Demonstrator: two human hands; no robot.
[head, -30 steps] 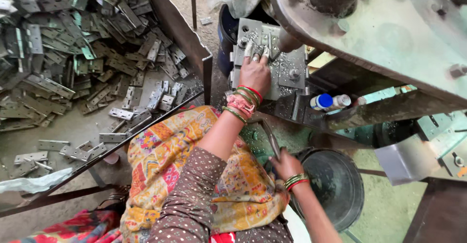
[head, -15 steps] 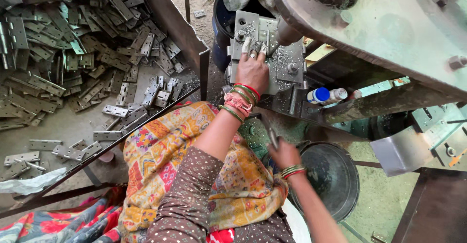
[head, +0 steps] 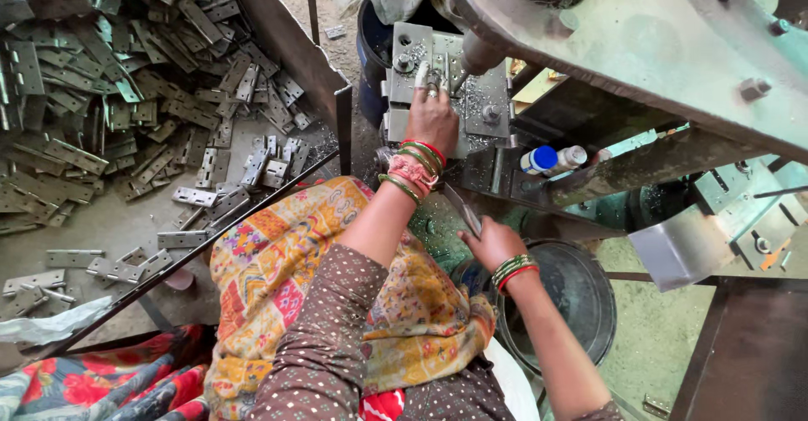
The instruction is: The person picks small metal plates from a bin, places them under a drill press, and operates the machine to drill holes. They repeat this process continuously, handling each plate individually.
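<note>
My left hand (head: 433,119) reaches forward onto the grey steel die block (head: 484,101) of a press. Its fingertips rest on the block's top, one of them wrapped in white, and what lies under them is hidden. Several red and green bangles ring that wrist. My right hand (head: 495,244) is lower and nearer to me, below the die. It grips a thin flat metal strip (head: 461,208) that points up toward the block. A yellow patterned cloth (head: 278,278) covers my lap.
A big heap of grey metal hinge plates (head: 126,93) fills the floor at left, behind a dark slanted rod (head: 210,237). The green press frame (head: 640,42) overhangs at the top right. A blue-capped bottle (head: 547,158) lies on a ledge, and a dark round pan (head: 581,303) sits under my right arm.
My right hand has risen with the metal strip, closer to the die block. My left hand has stayed on the block, its fingers shifting slightly forward.
</note>
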